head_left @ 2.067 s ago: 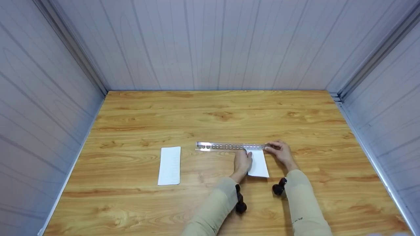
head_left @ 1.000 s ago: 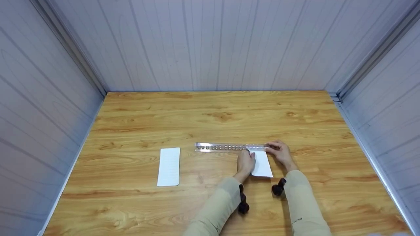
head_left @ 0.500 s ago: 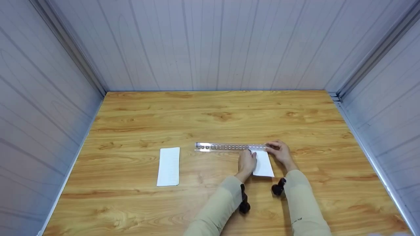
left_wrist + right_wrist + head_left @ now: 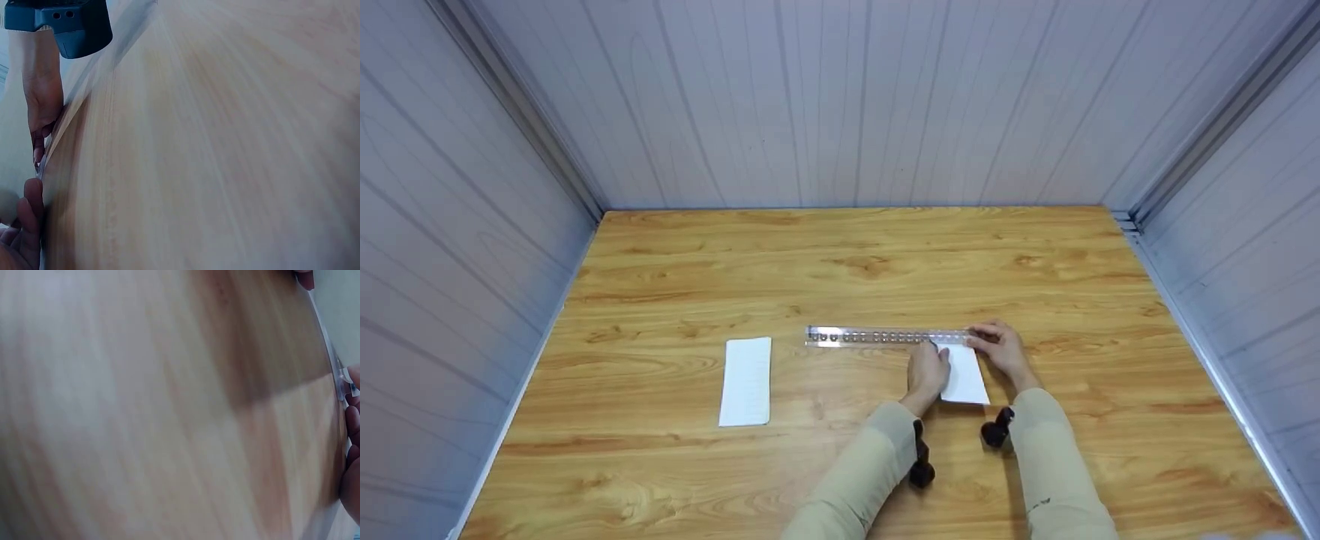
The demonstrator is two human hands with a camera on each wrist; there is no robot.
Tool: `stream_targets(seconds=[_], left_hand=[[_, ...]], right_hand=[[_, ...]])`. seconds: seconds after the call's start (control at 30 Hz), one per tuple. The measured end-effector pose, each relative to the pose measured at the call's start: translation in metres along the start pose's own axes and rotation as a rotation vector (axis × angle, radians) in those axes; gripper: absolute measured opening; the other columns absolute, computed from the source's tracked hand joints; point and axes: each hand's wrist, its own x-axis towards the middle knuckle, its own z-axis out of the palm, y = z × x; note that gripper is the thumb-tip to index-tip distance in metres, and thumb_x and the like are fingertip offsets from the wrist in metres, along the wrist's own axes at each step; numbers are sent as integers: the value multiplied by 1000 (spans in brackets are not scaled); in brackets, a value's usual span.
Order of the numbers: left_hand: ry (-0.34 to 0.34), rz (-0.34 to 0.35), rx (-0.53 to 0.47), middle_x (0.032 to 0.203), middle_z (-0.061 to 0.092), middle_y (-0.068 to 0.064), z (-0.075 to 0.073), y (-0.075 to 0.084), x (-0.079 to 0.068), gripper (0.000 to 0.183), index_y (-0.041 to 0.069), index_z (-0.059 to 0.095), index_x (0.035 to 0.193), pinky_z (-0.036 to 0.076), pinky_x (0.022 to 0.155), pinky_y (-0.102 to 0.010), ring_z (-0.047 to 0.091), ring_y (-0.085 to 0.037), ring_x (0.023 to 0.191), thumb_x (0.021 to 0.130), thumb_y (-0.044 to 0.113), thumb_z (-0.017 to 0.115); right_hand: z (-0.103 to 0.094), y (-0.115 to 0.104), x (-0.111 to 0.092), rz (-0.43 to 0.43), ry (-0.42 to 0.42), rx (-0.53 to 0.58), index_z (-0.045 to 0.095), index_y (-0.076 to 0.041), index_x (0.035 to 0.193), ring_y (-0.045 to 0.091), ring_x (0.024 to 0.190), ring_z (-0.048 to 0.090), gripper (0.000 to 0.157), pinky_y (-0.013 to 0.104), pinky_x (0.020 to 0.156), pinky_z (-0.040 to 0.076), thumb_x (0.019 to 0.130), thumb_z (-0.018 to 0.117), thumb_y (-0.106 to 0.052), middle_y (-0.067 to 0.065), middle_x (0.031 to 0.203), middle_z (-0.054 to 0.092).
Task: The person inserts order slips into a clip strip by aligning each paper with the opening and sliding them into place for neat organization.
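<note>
A clear ruler (image 4: 870, 337) with a row of holes lies crosswise on the wooden table. My right hand (image 4: 1005, 354) pinches its right end between thumb and fingers. Just below the ruler's edge, my left hand (image 4: 928, 371) grips the left side of a white piece of paper (image 4: 964, 379), thumb on top. The paper's upper edge meets the ruler. In the left wrist view the left fingers (image 4: 32, 211) show at the lower left, facing the right hand. The right wrist view catches the ruler's thin edge (image 4: 326, 332) beside the right fingers (image 4: 352, 424).
A second white paper (image 4: 746, 381), faintly lined, lies flat to the left of the ruler. The wooden table (image 4: 840, 255) is bounded by pale panel walls (image 4: 840, 105) at the back and both sides. Black wrist devices (image 4: 921, 469) hang at the sleeves.
My left hand and the paper have shifted slightly right along the ruler. The ruler and my right hand have stayed nearly in place.
</note>
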Motion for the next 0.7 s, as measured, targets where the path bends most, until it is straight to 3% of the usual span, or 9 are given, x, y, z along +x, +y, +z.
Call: stream_targets(seconds=[0.3,0.7], left_hand=[[-22,7,1,58,48,-2,2,-1,1,21,5,53,67,40,51,-30,51,-16,56,85,14,57],[-36,-8,-10,59,51,-3,5,2,0,21,5,55,67,41,52,-30,51,-16,56,85,15,57]], right_hand=[[-1,0,-1,-9,-1,7,62,12,96,3,78,50,24,14,72,40,73,66,6,17,91,56],[0,1,0,-23,1,-7,62,11,95,10,81,49,25,16,73,39,73,68,2,16,90,56]])
